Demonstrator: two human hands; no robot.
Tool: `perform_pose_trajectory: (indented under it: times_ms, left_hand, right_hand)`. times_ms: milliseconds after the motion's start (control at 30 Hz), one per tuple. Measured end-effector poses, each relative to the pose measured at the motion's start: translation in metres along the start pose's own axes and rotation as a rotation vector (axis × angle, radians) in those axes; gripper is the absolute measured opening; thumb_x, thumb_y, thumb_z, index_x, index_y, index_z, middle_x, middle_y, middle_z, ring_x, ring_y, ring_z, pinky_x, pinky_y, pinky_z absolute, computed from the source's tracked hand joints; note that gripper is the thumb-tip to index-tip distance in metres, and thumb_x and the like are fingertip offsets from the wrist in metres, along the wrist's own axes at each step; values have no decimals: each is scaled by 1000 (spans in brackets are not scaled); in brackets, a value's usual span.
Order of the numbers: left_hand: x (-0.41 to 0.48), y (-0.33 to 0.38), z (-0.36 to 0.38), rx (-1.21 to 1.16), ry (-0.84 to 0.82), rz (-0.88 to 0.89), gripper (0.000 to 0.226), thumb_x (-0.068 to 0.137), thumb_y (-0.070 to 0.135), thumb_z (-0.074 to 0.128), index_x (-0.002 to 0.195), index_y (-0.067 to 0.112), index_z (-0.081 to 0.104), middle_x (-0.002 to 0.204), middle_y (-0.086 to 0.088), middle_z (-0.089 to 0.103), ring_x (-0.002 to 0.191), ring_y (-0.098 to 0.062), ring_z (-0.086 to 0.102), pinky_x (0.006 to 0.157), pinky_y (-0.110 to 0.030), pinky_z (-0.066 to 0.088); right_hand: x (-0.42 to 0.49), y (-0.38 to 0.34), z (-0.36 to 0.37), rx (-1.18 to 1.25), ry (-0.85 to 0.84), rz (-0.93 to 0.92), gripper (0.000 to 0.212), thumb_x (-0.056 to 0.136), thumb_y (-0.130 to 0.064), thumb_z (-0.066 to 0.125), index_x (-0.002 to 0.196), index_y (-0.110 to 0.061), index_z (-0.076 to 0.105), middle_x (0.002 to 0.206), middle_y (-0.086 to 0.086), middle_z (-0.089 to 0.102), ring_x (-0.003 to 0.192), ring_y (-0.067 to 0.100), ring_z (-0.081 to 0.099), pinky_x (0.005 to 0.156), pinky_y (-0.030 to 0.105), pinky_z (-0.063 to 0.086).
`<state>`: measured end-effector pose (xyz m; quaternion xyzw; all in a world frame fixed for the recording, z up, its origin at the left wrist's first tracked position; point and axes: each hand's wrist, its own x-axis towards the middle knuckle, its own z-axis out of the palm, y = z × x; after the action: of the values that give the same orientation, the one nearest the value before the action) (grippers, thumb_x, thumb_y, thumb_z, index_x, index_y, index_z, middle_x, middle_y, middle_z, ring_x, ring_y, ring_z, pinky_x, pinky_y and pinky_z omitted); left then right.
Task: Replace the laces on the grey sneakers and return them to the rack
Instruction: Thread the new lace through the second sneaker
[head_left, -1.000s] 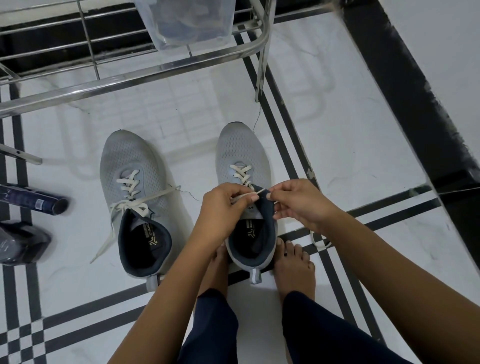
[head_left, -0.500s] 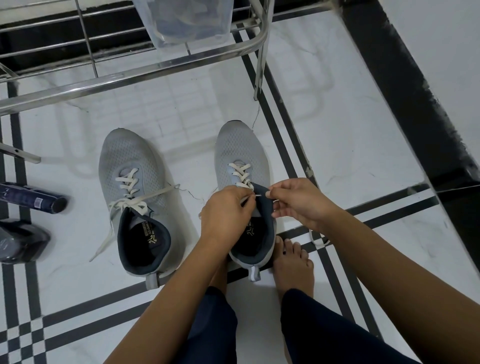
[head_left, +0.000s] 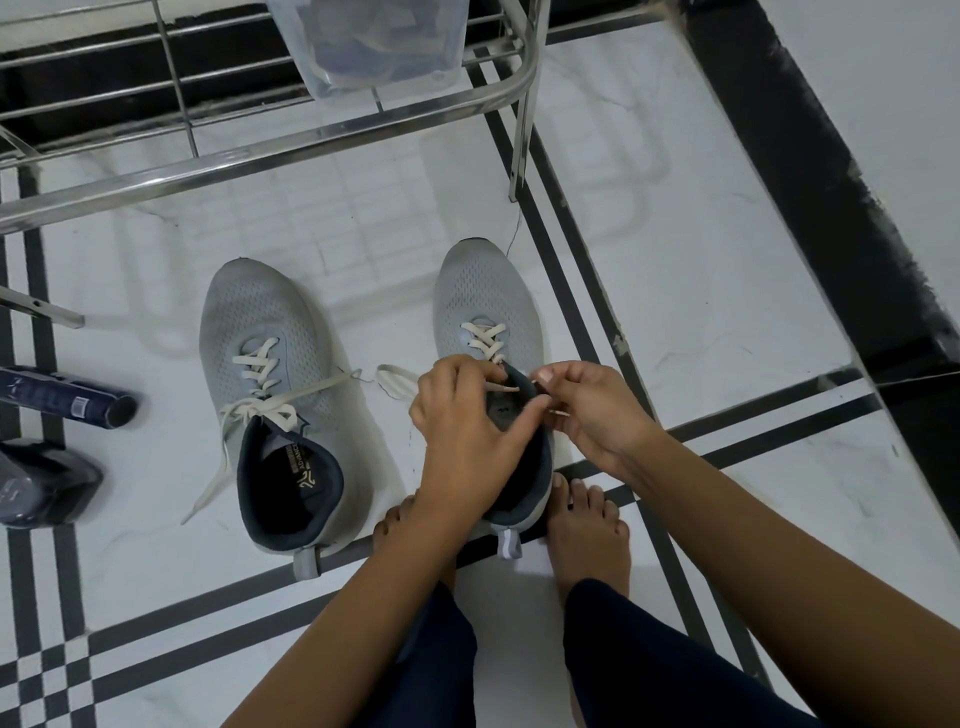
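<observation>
Two grey sneakers stand on the floor, toes pointing away from me. The left sneaker (head_left: 270, 343) has cream laces tied loosely, with the ends trailing over its side. The right sneaker (head_left: 485, 296) is laced only at its lower eyelets. My left hand (head_left: 462, 431) grips this shoe's collar and pinches the cream lace (head_left: 501, 387) over the tongue. My right hand (head_left: 587, 410) pinches the lace's other end at the shoe's right side. A loose loop of lace (head_left: 392, 376) lies on the floor left of the shoe. The metal rack (head_left: 270, 150) stands just beyond the shoes.
A clear plastic bag (head_left: 374, 41) sits on the rack's shelf. A dark blue can (head_left: 67, 397) lies at the left edge above a dark wrapped object (head_left: 41, 483). My bare feet (head_left: 587, 525) flank the right sneaker's heel. A black border (head_left: 810, 171) runs along the floor at right.
My left hand has slid over the tongue and its thumb now reaches toward my right hand. A loop of lace has appeared on the floor left of the right sneaker.
</observation>
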<state>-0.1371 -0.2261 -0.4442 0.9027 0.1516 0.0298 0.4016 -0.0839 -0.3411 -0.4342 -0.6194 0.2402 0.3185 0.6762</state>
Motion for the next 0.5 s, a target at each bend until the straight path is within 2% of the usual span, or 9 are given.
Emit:
perform_pose_trajectory:
  times_ms: [67, 167, 233, 267, 300, 333, 400, 433, 500]
  left_hand:
    - [0, 6, 3, 76, -13, -2, 39, 73, 53, 68, 85, 19, 53, 94, 9, 39, 91, -7, 27, 79, -27, 17]
    - [3, 7, 6, 177, -52, 11, 29, 81, 45, 62, 82, 17, 56, 89, 6, 42, 89, -13, 32, 75, -27, 14]
    - [0, 1, 6, 157, -45, 13, 24, 84, 39, 62, 82, 14, 61, 87, 3, 48, 91, -17, 39, 75, -27, 16]
    - [-2, -2, 5, 131, -40, 4, 23, 84, 36, 63, 81, 13, 63, 86, 3, 48, 91, -18, 41, 76, -26, 18]
    - [-4, -4, 4, 95, -39, -4, 22, 84, 34, 64, 81, 13, 63, 84, 5, 47, 90, -17, 42, 77, -26, 20]
    - [-5, -6, 4, 55, -45, -8, 21, 84, 33, 65, 80, 12, 64, 83, 6, 45, 88, -16, 41, 78, -26, 23]
    - [-6, -8, 5, -5, -42, 2, 20, 82, 30, 69, 78, 10, 64, 81, 7, 43, 85, -15, 41, 78, -27, 31]
    - [-5, -8, 6, -30, -28, 8, 19, 80, 28, 71, 77, 10, 64, 80, 7, 43, 84, -14, 41, 77, -27, 35]
    - [-5, -8, 6, -75, -3, 1, 18, 79, 23, 73, 75, 9, 63, 79, 6, 45, 83, -14, 43, 75, -20, 37]
  right_hand:
    - [0, 0, 2, 88, 18, -26, 25, 98, -5, 40, 78, -5, 56, 77, 9, 62, 71, 18, 57, 71, 28, 46]
    - [0, -7, -2, 398, 40, -13, 27, 100, -4, 32, 78, -7, 47, 67, 5, 55, 62, 17, 56, 69, 32, 51]
    - [2, -14, -15, 530, 51, 33, 30, 98, 1, 26, 75, -11, 41, 59, 1, 40, 44, 10, 40, 51, 25, 50]
    - [2, -17, -23, 447, 52, 65, 29, 96, 2, 25, 75, -11, 40, 59, 0, 35, 39, 7, 31, 39, 21, 40]
    - [1, -19, -31, 219, 31, 91, 27, 95, 1, 27, 76, -12, 42, 60, 0, 33, 37, 6, 26, 34, 18, 29]
    - [-2, -20, -36, -119, -13, 102, 23, 96, -3, 33, 80, -11, 48, 62, 1, 35, 36, 6, 25, 33, 17, 24]
    - [-11, -21, -34, -688, -160, 91, 15, 96, -20, 51, 92, -7, 58, 61, -3, 46, 35, 3, 34, 34, 14, 26]
    - [-12, -20, -31, -789, -216, 48, 16, 93, -23, 57, 94, -7, 60, 60, -8, 50, 34, 1, 41, 35, 9, 28]
    - [-9, -21, -18, -677, -187, -107, 7, 90, -17, 60, 89, -10, 61, 72, -6, 58, 42, -7, 49, 43, 6, 35]
